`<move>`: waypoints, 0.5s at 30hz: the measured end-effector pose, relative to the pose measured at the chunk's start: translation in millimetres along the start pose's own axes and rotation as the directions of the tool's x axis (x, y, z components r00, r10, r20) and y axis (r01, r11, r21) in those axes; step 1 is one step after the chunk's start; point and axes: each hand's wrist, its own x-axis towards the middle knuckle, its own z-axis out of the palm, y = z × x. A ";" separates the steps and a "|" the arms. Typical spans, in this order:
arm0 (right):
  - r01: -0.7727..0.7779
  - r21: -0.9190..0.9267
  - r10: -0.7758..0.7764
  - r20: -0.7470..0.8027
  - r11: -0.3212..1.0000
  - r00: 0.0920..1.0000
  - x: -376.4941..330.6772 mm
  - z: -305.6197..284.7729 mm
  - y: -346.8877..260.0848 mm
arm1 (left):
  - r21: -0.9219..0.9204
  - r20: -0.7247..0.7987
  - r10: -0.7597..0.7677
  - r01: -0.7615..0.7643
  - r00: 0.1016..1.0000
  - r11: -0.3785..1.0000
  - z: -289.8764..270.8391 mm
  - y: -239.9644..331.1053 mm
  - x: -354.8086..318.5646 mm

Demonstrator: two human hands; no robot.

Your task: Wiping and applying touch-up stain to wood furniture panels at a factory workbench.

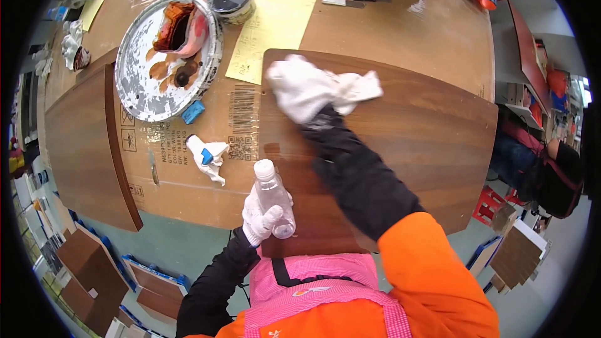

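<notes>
My left hand [254, 218], in a white knit glove, is wrapped round a clear plastic bottle [275, 203] with a white cap. The bottle stands tilted over the near left edge of a brown wood-grain panel [407, 138]. Across the panel's far left part reaches my right hand [297, 91], also gloved in white and blurred by motion. It presses a white cloth [358, 90] onto the surface, and the cloth's loose end trails to the right. Glove and cloth partly merge, so the fingers are hard to make out. Darker, wet-looking patches show near the bottle.
Left of the panel lie a paint-smeared round lid [134, 91] bearing a cut container [199, 31] of dark stain, a blue block [193, 112] and a crumpled white rag [213, 153]. Beyond are a lidded tin [231, 1], yellow paper [282, 19] and a scraper [341, 2]. Another panel [84, 144] lies far left.
</notes>
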 end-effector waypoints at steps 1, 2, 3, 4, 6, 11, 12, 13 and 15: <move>0.002 -0.085 -0.008 -0.076 0.996 0.997 -13.1 -16.8 16.7 | 0.001 0.000 0.009 -0.009 1.000 1.000 -4.2 -1.6 -3.0; -0.032 -0.050 0.027 -0.100 0.998 0.995 -22.8 -43.2 40.5 | -0.006 0.018 0.019 -0.019 1.000 1.000 -4.7 -3.5 -1.5; -0.140 -0.134 0.126 -0.111 0.981 0.986 -39.3 -60.7 63.9 | -0.031 0.040 0.023 -0.022 0.999 0.999 -3.2 -4.2 1.0; -0.307 -0.143 0.305 -0.038 0.941 0.952 -44.0 -75.7 68.3 | -0.044 0.029 0.024 -0.023 0.999 0.999 -4.2 -6.7 0.8; -0.229 -0.137 0.227 -0.026 0.964 0.973 -41.4 -56.4 60.7 | -0.074 0.062 0.048 -0.043 0.997 0.996 -6.2 -10.7 0.8; -0.042 -0.080 0.056 0.180 0.996 0.982 12.2 -4.3 -2.9 | -0.104 0.059 0.067 -0.061 0.996 0.993 -5.7 -15.1 0.8; 0.008 -0.052 0.002 0.177 0.999 0.984 12.7 -1.0 1.6 | -0.085 0.057 0.069 -0.064 0.996 0.994 -5.4 -16.6 1.0; 0.028 0.020 -0.032 0.213 0.999 0.977 14.6 -10.4 2.4 | -0.064 0.050 0.069 -0.066 0.996 0.996 -9.8 -16.8 -0.4; 0.031 0.093 -0.054 0.260 0.995 0.964 4.2 -43.4 24.3 | -0.032 0.075 0.086 -0.084 0.994 0.996 -12.0 -13.5 -0.6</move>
